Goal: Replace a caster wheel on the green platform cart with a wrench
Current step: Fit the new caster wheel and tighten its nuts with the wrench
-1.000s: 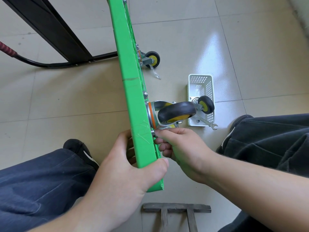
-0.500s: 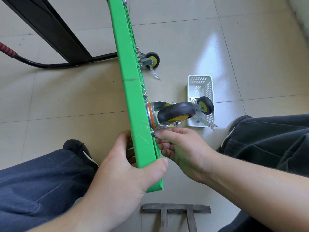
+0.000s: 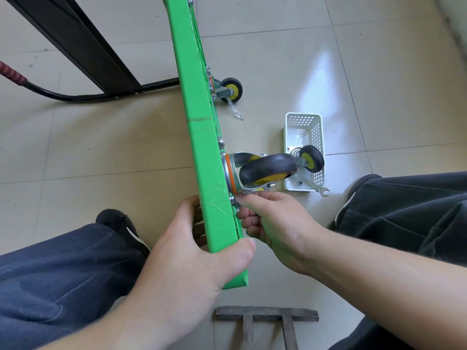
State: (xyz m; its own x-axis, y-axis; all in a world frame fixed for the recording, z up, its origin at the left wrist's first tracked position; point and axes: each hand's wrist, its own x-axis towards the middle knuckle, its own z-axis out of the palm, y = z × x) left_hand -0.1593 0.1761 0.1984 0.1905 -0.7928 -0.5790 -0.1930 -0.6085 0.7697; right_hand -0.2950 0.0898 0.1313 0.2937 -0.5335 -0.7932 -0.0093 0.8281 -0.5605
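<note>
The green platform cart [image 3: 199, 137] stands on edge, its underside facing right. A black caster wheel [image 3: 267, 170] with a yellow hub sits on its mounting plate near the cart's near end. My left hand [image 3: 192, 251] grips the cart's near edge, thumb over the rim. My right hand [image 3: 273, 221] pinches a small fastener at the plate's lower corner, just under the wheel. A second caster [image 3: 231, 90] is mounted farther along. A loose spare caster [image 3: 312, 159] and a silver wrench [image 3: 312, 186] lie in the white basket [image 3: 303, 120].
The cart's black folded handle [image 3: 83, 56] lies on the tiled floor at the far left. A grey metal frame piece [image 3: 266, 315] sits on the floor near me. My knees and black shoes flank the cart on both sides.
My right hand's fingers have shifted slightly at the fastener under the wheel. The cart and my left hand have stayed still.
</note>
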